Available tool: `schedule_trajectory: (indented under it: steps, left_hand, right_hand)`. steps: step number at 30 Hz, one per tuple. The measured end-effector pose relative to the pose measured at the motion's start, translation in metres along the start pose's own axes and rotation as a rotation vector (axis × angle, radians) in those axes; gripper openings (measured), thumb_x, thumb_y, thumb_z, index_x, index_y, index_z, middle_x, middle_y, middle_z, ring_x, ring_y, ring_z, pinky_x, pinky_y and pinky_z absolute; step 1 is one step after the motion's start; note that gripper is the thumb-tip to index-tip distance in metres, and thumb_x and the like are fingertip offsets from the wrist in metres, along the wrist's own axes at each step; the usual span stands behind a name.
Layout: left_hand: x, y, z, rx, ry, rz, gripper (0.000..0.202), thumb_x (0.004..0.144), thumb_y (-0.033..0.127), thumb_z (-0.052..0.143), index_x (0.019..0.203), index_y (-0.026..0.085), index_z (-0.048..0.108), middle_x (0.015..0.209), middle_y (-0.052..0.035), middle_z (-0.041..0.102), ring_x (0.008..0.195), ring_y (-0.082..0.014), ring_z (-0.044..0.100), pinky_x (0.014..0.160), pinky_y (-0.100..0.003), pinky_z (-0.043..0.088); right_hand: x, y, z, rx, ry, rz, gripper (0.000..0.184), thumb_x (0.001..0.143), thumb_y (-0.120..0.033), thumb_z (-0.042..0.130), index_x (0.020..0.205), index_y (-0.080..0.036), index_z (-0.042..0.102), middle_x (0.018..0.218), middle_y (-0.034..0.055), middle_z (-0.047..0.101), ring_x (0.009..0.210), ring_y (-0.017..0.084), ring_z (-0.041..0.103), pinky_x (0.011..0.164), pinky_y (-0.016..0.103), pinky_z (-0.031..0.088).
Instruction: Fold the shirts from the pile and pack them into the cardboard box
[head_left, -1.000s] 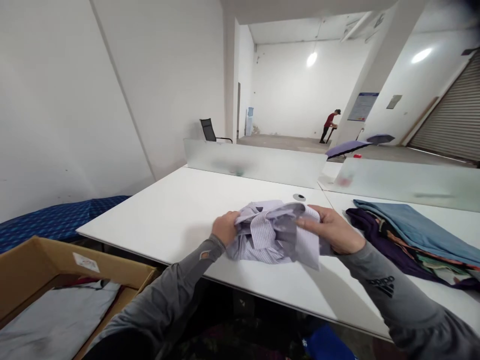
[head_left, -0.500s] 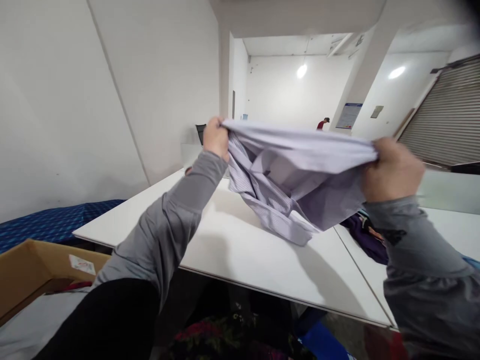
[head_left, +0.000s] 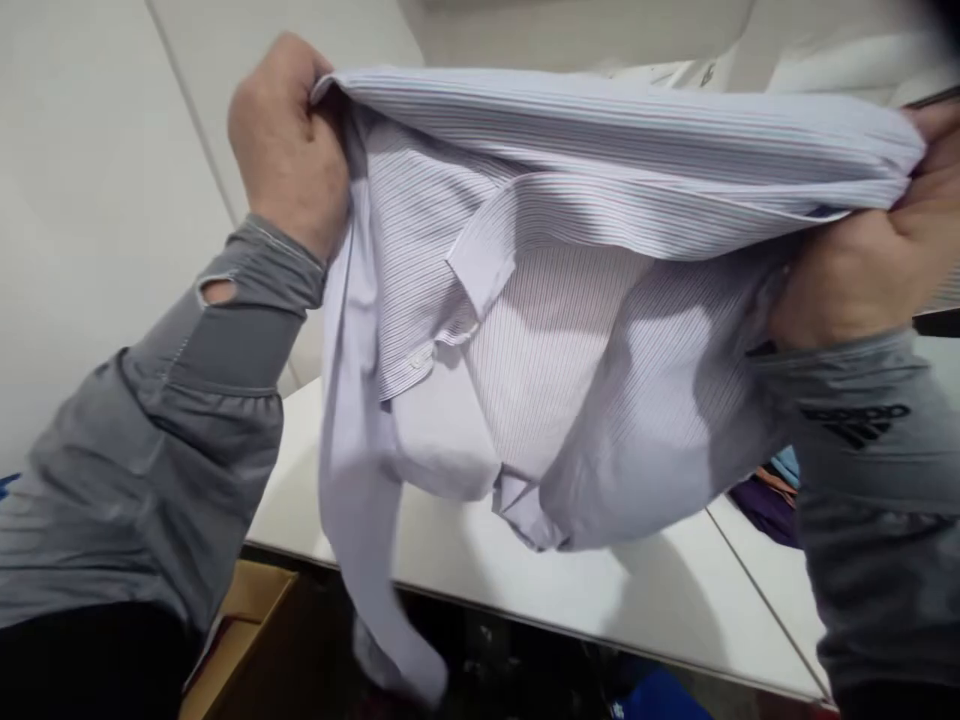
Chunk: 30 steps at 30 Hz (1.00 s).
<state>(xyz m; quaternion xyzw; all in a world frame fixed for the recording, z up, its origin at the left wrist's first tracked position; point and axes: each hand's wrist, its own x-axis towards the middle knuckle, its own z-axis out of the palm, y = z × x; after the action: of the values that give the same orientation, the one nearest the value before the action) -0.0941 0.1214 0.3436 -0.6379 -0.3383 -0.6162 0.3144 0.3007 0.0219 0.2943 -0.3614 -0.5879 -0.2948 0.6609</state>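
Note:
A pale lilac striped shirt [head_left: 570, 330] hangs stretched between my two hands, close in front of the camera. My left hand [head_left: 289, 145] is closed in a fist on the shirt's upper left edge. At the far right my right hand [head_left: 874, 255] is closed on the upper right edge. One sleeve dangles down past the front edge of the white table [head_left: 600, 590]. The shirt's lower folds hang just above the tabletop. Both arms wear grey long sleeves.
A cardboard box [head_left: 240, 625] stands on the floor at the lower left, below the table edge. A bit of a pile of coloured clothes [head_left: 772, 495] shows on the table at the right, behind my right arm. A white wall is at the left.
Both hands have lifted the shirt from the table up to head height and spread it wide; it now fills most of the view and a sleeve has dropped down.

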Motion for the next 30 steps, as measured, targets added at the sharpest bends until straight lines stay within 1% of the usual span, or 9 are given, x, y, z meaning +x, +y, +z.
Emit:
schedule_trajectory:
  steps: [2, 4, 10, 13, 15, 18, 24, 27, 30]
  left_hand:
    - [0.003, -0.012, 0.011, 0.042, -0.047, -0.026, 0.027, 0.092, 0.025, 0.036, 0.094, 0.013, 0.061, 0.085, -0.0005, 0.053, 0.107, -0.0274, 0.059, 0.091, -0.047, 0.04]
    - [-0.003, -0.029, 0.038, 0.075, -0.112, -0.099, 0.022, 0.092, 0.021, 0.039, 0.094, 0.014, 0.06, 0.087, -0.0019, 0.057, 0.109, -0.0288, 0.059, 0.093, -0.047, 0.041]
    - [-0.068, -0.065, 0.175, 0.095, -0.458, -0.484, 0.021, 0.093, 0.01, 0.039, 0.104, 0.01, 0.056, 0.1, -0.0074, 0.064, 0.108, -0.0229, 0.057, 0.099, -0.042, 0.042]
    - [-0.11, -0.061, 0.229, 0.037, -0.579, -0.508, 0.025, 0.094, 0.011, 0.04, 0.115, 0.009, 0.052, 0.111, -0.0104, 0.063, 0.11, -0.0196, 0.056, 0.101, -0.037, 0.039]
    - [-0.14, -0.054, 0.244, -0.009, -0.673, -0.481, 0.032, 0.09, 0.017, 0.052, 0.121, 0.011, 0.05, 0.122, -0.013, 0.059, 0.116, -0.0221, 0.054, 0.102, -0.035, 0.038]
    - [-0.191, -0.045, 0.225, -0.048, -0.868, -0.388, 0.031, 0.084, 0.026, 0.061, 0.112, 0.014, 0.056, 0.119, -0.0157, 0.059, 0.114, -0.0277, 0.055, 0.097, -0.035, 0.04]
    - [-0.3, -0.042, 0.09, -0.061, -1.241, -0.385, 0.031, 0.086, 0.045, 0.053, 0.066, 0.022, 0.056, 0.067, -0.0051, 0.059, 0.074, -0.0248, 0.063, 0.074, -0.033, 0.045]
    - [-0.339, -0.026, 0.048, -0.172, -1.42, -0.299, 0.02, 0.077, 0.039, 0.063, 0.088, 0.022, 0.063, 0.096, -0.0097, 0.066, 0.093, -0.0272, 0.062, 0.083, -0.036, 0.047]
    - [-0.36, -0.002, 0.049, -0.247, -1.354, -0.289, 0.04, 0.078, 0.036, 0.064, 0.115, 0.022, 0.06, 0.124, -0.0132, 0.059, 0.116, -0.031, 0.053, 0.096, -0.042, 0.044]
  right_hand:
    - [-0.001, 0.003, 0.016, -0.075, 0.161, -0.093, 0.022, 0.088, -0.016, 0.042, 0.104, -0.012, 0.057, 0.104, 0.0055, 0.058, 0.104, 0.02, 0.053, 0.091, 0.037, 0.037]
    - [-0.005, 0.021, 0.046, -0.138, 0.143, -0.114, 0.023, 0.083, -0.007, 0.043, 0.1, -0.012, 0.057, 0.099, 0.0065, 0.06, 0.097, 0.017, 0.054, 0.091, 0.034, 0.04]
    - [-0.062, 0.134, 0.159, -0.209, -0.407, 0.284, 0.035, 0.082, -0.012, 0.046, 0.115, -0.016, 0.055, 0.115, 0.0114, 0.062, 0.106, 0.02, 0.053, 0.098, 0.036, 0.041]
    - [-0.103, 0.173, 0.18, -0.254, -0.662, 0.522, 0.045, 0.074, -0.026, 0.063, 0.117, -0.012, 0.059, 0.132, 0.0179, 0.053, 0.123, 0.031, 0.047, 0.105, 0.045, 0.038]
    - [-0.13, 0.18, 0.173, -0.278, -0.741, 0.592, 0.054, 0.068, -0.031, 0.072, 0.117, -0.013, 0.062, 0.137, 0.0188, 0.049, 0.129, 0.035, 0.043, 0.108, 0.049, 0.036]
    - [-0.172, 0.161, 0.131, -0.205, -0.829, 0.55, 0.049, 0.073, -0.036, 0.072, 0.118, -0.02, 0.063, 0.128, 0.0127, 0.057, 0.118, 0.032, 0.053, 0.103, 0.049, 0.042]
    - [-0.26, 0.083, 0.035, -0.116, -0.919, 0.474, 0.033, 0.093, -0.039, 0.055, 0.121, -0.021, 0.058, 0.123, 0.0089, 0.058, 0.104, 0.02, 0.059, 0.086, 0.04, 0.053]
    - [-0.292, 0.051, 0.021, -0.108, -0.931, 0.449, 0.033, 0.093, -0.038, 0.056, 0.121, -0.022, 0.058, 0.124, 0.0092, 0.057, 0.104, 0.02, 0.059, 0.085, 0.04, 0.054]
    - [-0.293, 0.045, 0.025, -0.136, -0.893, 0.437, 0.028, 0.093, -0.037, 0.056, 0.117, -0.023, 0.061, 0.124, 0.0085, 0.059, 0.103, 0.02, 0.059, 0.086, 0.039, 0.053]
